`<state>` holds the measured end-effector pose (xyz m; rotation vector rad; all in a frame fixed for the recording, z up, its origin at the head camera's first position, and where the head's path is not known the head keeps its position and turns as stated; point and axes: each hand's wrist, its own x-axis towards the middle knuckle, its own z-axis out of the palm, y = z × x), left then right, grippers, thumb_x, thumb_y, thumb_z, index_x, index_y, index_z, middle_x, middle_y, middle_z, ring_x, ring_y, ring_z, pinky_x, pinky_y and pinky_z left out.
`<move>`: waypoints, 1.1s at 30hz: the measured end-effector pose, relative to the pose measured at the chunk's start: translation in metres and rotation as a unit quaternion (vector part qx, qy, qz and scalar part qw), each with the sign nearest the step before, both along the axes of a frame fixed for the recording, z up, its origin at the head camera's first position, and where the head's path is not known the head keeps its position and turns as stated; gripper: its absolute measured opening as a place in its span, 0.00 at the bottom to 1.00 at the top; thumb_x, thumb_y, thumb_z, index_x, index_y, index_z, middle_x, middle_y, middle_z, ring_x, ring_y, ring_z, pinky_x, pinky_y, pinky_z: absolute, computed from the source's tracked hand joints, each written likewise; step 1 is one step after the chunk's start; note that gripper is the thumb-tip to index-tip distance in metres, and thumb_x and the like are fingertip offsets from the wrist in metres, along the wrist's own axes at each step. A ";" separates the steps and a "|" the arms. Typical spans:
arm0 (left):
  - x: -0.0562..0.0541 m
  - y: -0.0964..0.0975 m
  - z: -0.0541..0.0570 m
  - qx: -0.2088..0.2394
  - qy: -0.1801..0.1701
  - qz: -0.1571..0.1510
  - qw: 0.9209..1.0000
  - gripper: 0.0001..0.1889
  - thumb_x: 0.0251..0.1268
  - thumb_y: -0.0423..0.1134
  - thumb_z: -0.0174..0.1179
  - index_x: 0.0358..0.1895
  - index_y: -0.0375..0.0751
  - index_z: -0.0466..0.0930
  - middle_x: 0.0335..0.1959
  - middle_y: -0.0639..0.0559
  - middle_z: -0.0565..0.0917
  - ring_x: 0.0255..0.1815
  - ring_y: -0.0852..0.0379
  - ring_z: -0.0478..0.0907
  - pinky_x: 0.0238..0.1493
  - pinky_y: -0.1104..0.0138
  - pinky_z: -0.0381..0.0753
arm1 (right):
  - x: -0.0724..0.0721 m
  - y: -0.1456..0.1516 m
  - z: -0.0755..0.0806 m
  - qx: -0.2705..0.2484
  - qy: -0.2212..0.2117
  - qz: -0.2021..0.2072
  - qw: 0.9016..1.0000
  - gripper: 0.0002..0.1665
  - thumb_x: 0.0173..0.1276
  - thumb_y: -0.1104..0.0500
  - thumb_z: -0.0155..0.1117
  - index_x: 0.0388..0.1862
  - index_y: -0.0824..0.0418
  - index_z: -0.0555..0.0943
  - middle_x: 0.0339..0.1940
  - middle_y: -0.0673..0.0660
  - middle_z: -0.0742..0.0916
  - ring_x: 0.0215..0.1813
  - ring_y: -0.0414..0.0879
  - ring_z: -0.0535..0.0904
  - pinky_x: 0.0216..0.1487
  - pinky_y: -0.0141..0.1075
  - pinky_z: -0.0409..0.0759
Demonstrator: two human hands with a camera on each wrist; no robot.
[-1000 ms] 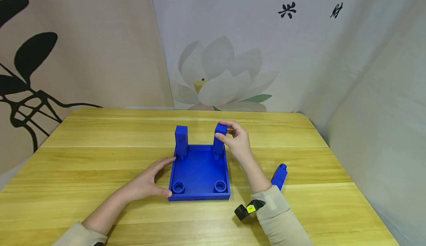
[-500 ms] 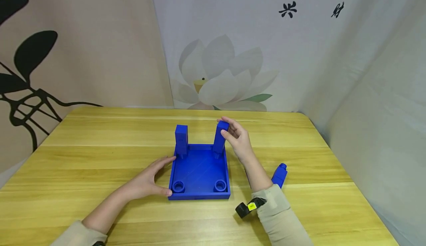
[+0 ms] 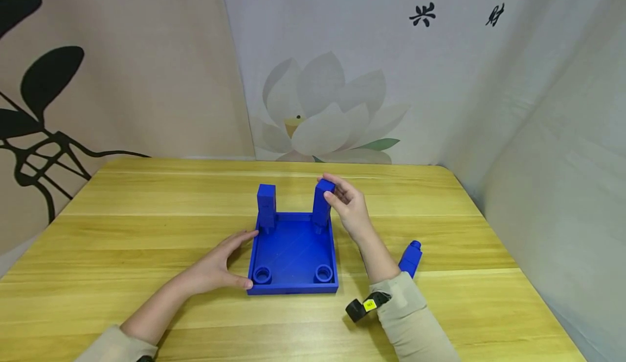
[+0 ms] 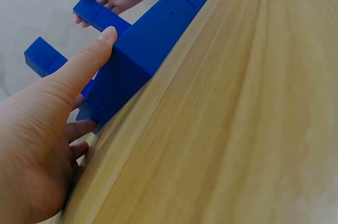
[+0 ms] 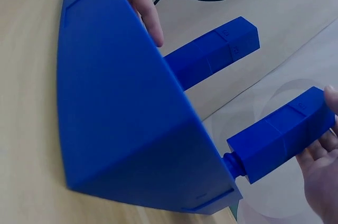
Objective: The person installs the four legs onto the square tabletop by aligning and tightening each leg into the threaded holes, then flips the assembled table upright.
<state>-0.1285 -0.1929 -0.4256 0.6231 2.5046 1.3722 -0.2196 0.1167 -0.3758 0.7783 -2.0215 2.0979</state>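
A square blue tray-like base [image 3: 293, 290] with a raised rim lies on the table. Blue square posts stand at its two far corners. My right hand [image 3: 351, 210] pinches the far right post [image 3: 320, 205] near its top, between thumb and fingers. This post leans slightly right, and a narrow neck [image 5: 235, 164] shows below its block in the right wrist view. The far left post [image 3: 266, 204] is upright and untouched. My left hand [image 3: 215, 272] spreads along the base's left side, thumb [image 4: 107, 36] at the near corner and fingertips farther back.
Round sockets [image 3: 323, 282] fill the base's two near corners. Another blue post [image 3: 411, 258] lies on the table to the right, partly hidden behind my right forearm. A printed curtain [image 3: 332, 95] hangs behind the wooden table [image 3: 186, 220].
The far right post's top has tipped slightly right, then a little back left. My right thumb has shifted from the post's front towards its right side. The left hand and base stay put.
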 end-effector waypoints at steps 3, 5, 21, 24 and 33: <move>0.000 0.000 0.000 -0.002 -0.001 0.001 1.000 0.54 0.43 0.55 0.75 0.75 0.45 0.55 0.73 0.33 0.53 0.72 0.31 0.47 0.63 0.34 0.51 | 0.000 -0.001 0.000 0.001 -0.006 -0.012 1.000 0.22 0.70 0.74 0.54 0.62 0.78 0.69 0.59 0.70 0.78 0.60 0.50 0.76 0.59 0.37 0.74; 0.000 0.000 -0.001 -0.002 -0.002 0.001 1.000 0.54 0.43 0.54 0.75 0.75 0.46 0.55 0.73 0.33 0.53 0.72 0.31 0.47 0.63 0.34 0.51 | 0.001 -0.003 0.000 -0.002 -0.013 -0.021 1.000 0.22 0.69 0.72 0.56 0.61 0.77 0.71 0.58 0.69 0.79 0.58 0.48 0.77 0.58 0.36 0.74; 0.000 -0.001 -0.001 0.004 -0.002 -0.002 1.000 0.54 0.43 0.54 0.75 0.75 0.47 0.55 0.73 0.34 0.53 0.72 0.31 0.47 0.63 0.34 0.51 | 0.005 -0.011 0.002 -0.002 -0.056 -0.099 0.993 0.19 0.61 0.68 0.68 0.51 0.70 0.78 0.44 0.58 0.84 0.42 0.45 0.78 0.43 0.31 0.76; 0.000 -0.001 -0.001 0.002 0.001 -0.001 1.000 0.54 0.43 0.54 0.75 0.75 0.47 0.55 0.73 0.34 0.53 0.72 0.31 0.47 0.63 0.34 0.51 | 0.005 -0.012 0.002 -0.006 -0.060 -0.097 0.993 0.19 0.60 0.69 0.69 0.50 0.71 0.77 0.41 0.56 0.83 0.41 0.46 0.77 0.42 0.31 0.75; 0.000 -0.002 -0.003 0.003 0.009 -0.001 1.000 0.54 0.42 0.54 0.76 0.75 0.47 0.55 0.73 0.35 0.54 0.72 0.32 0.47 0.63 0.34 0.51 | 0.005 -0.011 0.001 -0.006 -0.035 -0.059 0.998 0.22 0.64 0.70 0.64 0.58 0.72 0.74 0.48 0.65 0.82 0.45 0.46 0.78 0.45 0.32 0.76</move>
